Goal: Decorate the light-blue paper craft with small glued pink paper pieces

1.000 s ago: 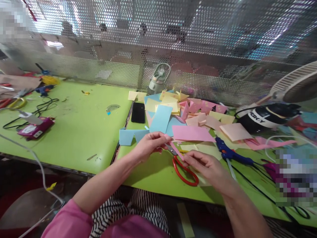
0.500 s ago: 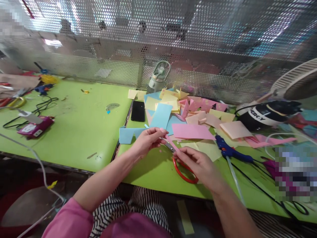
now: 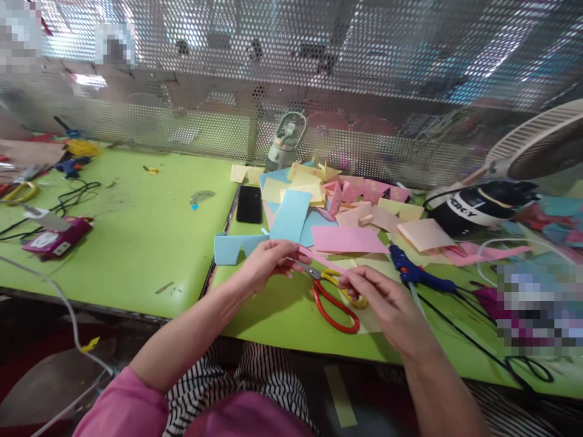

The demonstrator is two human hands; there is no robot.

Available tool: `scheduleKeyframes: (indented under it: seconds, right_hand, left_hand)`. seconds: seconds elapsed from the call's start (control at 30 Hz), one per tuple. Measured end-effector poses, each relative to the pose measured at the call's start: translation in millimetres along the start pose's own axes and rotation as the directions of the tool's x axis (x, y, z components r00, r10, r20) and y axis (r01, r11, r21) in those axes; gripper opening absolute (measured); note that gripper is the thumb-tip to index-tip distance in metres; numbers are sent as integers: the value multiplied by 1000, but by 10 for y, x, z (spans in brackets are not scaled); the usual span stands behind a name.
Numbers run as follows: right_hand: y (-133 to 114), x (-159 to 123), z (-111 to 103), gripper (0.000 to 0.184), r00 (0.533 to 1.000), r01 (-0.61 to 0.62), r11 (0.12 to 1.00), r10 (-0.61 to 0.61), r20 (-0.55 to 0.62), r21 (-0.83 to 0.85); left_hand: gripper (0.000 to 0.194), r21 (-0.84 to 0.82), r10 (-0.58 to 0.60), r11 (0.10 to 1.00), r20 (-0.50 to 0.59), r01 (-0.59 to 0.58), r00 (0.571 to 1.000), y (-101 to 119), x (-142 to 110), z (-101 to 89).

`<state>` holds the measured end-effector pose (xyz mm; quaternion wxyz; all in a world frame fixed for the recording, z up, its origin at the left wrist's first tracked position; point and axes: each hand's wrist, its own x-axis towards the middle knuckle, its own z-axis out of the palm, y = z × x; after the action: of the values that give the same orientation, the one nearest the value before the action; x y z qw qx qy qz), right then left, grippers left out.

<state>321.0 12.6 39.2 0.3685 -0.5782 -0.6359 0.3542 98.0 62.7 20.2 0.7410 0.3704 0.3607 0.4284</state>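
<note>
A narrow pink paper strip (image 3: pixel 328 262) is stretched between my two hands. My left hand (image 3: pixel 279 260) pinches its left end between thumb and fingers. At the other end, my right hand (image 3: pixel 376 294) grips it with the fingertips. Beneath the strip lies a pair of scissors (image 3: pixel 332 311) with one red and one yellow handle; its blade tips are partly hidden by my left hand. Just beyond the strip is a flat pink paper sheet (image 3: pixel 350 240). A folded light-blue paper piece (image 3: pixel 226 250) rests left of my left hand.
A pile of coloured paper (image 3: pixel 291 212) lies behind my hands, beside a black phone (image 3: pixel 249 204) and a bottle (image 3: pixel 283 149). To the right are a blue glue gun (image 3: pixel 421 273) with its cable, a black bottle (image 3: pixel 480 209) and a fan (image 3: pixel 542 142). A pink power socket (image 3: pixel 58 238) sits left.
My right hand has moved right, away from my left, so more of the pink strip shows between them. The scissors' yellow handle has come into view. The camera has shifted slightly.
</note>
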Motion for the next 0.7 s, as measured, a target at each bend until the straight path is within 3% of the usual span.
scheduleKeyframes:
  seconds: [0.2, 0.3, 0.5, 0.7]
  right_hand:
    - [-17, -38, 9, 37, 1000, 21, 999, -21, 14, -44]
    - [-45, -47, 39, 36, 999, -8, 998, 10, 44, -57]
    - [-137, -26, 88, 34, 997, -13, 994, 22, 79, -109]
    - [-103, -65, 115, 44, 1000, 19, 998, -19, 6, -63]
  left_hand:
    - [48, 23, -76, 997, 31, 76, 997, 39, 19, -10]
    - [55, 99, -55, 994, 56, 49, 997, 59, -12, -26]
    - [19, 340, -2, 939, 162, -54, 987, 30, -145, -87]
    - [14, 324, -15, 946, 74, -10, 997, -77, -271, -89]
